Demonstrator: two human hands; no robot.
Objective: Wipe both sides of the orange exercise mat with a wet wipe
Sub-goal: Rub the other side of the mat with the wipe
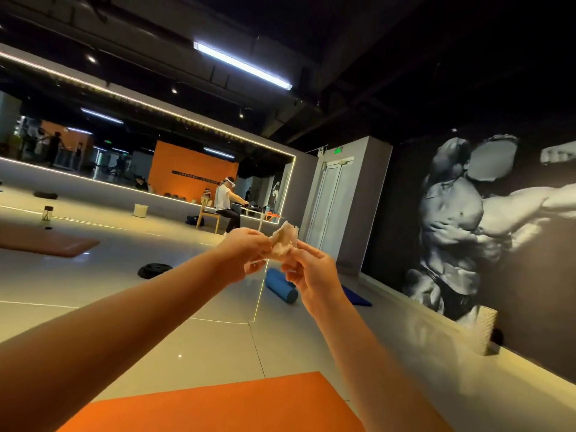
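The orange exercise mat (237, 406) lies flat on the floor at the bottom of the view, below my outstretched arms. Both arms are raised in front of me, well above the mat. A crumpled pale wet wipe (285, 241) sits between my hands. My left hand (246, 254) pinches its left side, and my right hand (311, 269) pinches its lower right side with curled fingers. Part of the wipe is hidden behind my fingers.
A blue foam roller (280, 285) and a flat blue mat (358, 297) lie on the floor ahead. A black weight plate (154, 271) is to the left, and another reddish mat (46, 243) farther left. A person sits on a chair (224, 207) by the mirror wall.
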